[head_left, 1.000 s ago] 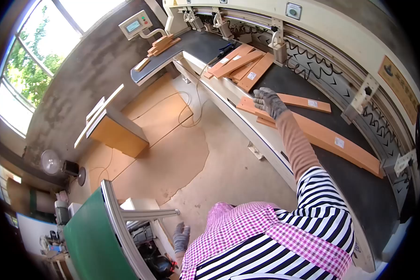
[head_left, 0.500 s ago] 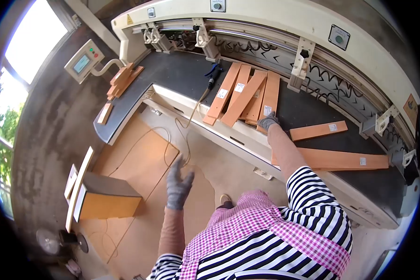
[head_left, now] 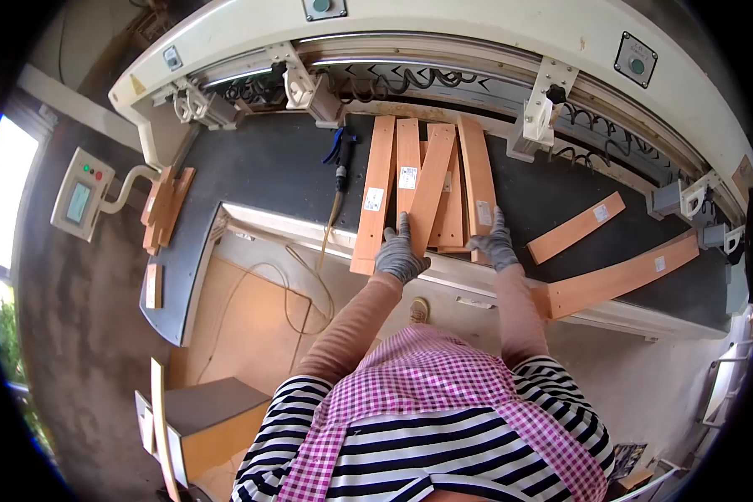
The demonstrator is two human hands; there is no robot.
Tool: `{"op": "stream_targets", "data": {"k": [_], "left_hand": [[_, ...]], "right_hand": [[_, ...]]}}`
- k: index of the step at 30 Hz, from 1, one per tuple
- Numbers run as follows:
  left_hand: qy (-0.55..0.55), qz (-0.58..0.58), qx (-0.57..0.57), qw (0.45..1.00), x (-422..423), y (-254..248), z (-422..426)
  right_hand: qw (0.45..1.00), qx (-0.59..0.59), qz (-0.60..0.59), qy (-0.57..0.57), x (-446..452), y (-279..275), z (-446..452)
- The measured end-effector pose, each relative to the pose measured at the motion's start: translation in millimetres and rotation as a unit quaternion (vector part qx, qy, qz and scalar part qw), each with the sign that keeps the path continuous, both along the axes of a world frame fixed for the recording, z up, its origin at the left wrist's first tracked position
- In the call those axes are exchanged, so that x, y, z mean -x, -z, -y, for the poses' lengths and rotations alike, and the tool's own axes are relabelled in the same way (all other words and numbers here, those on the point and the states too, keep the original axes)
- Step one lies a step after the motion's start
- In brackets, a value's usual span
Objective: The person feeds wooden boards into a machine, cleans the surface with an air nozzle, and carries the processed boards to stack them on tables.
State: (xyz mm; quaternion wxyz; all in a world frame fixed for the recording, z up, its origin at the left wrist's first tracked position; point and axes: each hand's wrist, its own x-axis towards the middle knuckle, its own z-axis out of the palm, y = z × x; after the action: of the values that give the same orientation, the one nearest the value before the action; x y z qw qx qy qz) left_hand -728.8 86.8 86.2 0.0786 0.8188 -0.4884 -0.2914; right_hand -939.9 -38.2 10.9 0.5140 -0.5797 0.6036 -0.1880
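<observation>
Several reddish wooden boards with white labels lie side by side on the dark machine table. My left hand (head_left: 402, 254), in a grey glove, is at the near ends of the left boards, fingers apart, close to the slanting wooden board (head_left: 432, 180) that overlaps its neighbours. The leftmost board (head_left: 375, 188) is just beside that hand. My right hand (head_left: 495, 243), also gloved, has the near end of the rightmost board (head_left: 476, 171) between its thumb and fingers. The undersides of both hands are hidden.
A blue-handled air gun (head_left: 340, 163) with a hose lies left of the boards. Further right are a short board (head_left: 577, 227) and a long board (head_left: 619, 278). A small wood stack (head_left: 167, 209) sits near the control panel (head_left: 79, 197). Clamp heads (head_left: 537, 121) overhang the table's back.
My left hand has come up from over the floor to the boards' near ends. My right hand stays at the rightmost board, which now stands slightly apart. The view has shifted.
</observation>
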Motion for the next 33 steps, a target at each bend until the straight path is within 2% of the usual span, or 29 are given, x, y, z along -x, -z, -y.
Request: {"op": "stream_targets", "data": {"k": [1,2,3,4,5,6,7,9,10,11,15,18,21,22,25,26,28,30,31,32,33], "left_hand": [[-0.015,-0.023,-0.017,0.999,-1,-3,5],[-0.011,-0.016,-0.016,1.0,-4,-1,6],[-0.007,-0.012,-0.012,1.0,-6,1,8],[-0.007,-0.025,-0.019,0.999,-10,-11,9],[-0.005,-0.049,0.016,0.999,-20,17,14],[-0.01,-0.074,0.049,0.996,-29,69,14],[-0.016,-0.103,0.081,0.991,-37,96,10],[-0.055,-0.221,0.137,0.964,-31,62,-3],[-0.041,-0.207,0.133,0.968,-32,57,-3],[-0.025,-0.192,0.129,0.972,-32,48,-3],[-0.063,-0.276,0.115,0.952,-39,20,-10],[-0.093,-0.356,0.203,0.908,-51,56,-22],[-0.11,-0.309,0.248,0.912,-52,56,-23],[-0.111,-0.303,0.283,0.903,-55,78,-20],[-0.118,-0.243,0.284,0.92,-47,34,-1],[-0.095,-0.208,0.273,0.934,-47,46,7],[-0.075,-0.212,0.231,0.947,-43,42,14],[-0.035,-0.182,0.205,0.961,-33,53,17],[-0.034,-0.209,0.172,0.962,-31,52,17],[-0.006,-0.176,0.185,0.967,-33,64,14],[0.022,-0.142,0.197,0.97,-36,75,12]], "right_hand": [[0.987,-0.002,0.155,0.034,5,20,9],[0.962,-0.026,0.257,0.088,6,-8,0],[0.946,-0.027,0.307,0.099,15,15,11],[0.964,0.006,0.243,0.106,8,1,4],[0.977,0.036,0.175,0.113,1,-12,-9],[0.978,0.129,0.139,0.086,2,5,-12],[0.978,0.127,0.138,0.089,-1,-2,-20],[0.985,0.127,0.067,0.1,-15,-10,-31],[0.982,0.159,0.044,0.096,-19,1,-33],[0.983,0.158,0.019,0.095,-25,-12,-34],[0.98,0.169,-0.061,0.091,-42,-27,-47],[0.972,0.174,-0.135,0.078,-52,-26,-53],[0.966,0.118,-0.228,0.036,-70,-47,-51],[0.954,0.115,-0.278,-0.008,-75,-56,-52],[0.909,0.191,-0.37,-0.028,-85,-42,-56],[0.899,0.216,-0.379,-0.029,-84,-41,-56],[0.879,0.268,-0.392,-0.03,-83,-44,-53],[0.906,0.301,-0.298,-0.013,-88,-55,-52],[0.916,0.315,-0.249,-0.004,-92,-61,-51],[0.933,0.29,-0.212,-0.019,-99,-59,-49],[0.927,0.291,-0.23,-0.048,-109,-55,-48]]}}
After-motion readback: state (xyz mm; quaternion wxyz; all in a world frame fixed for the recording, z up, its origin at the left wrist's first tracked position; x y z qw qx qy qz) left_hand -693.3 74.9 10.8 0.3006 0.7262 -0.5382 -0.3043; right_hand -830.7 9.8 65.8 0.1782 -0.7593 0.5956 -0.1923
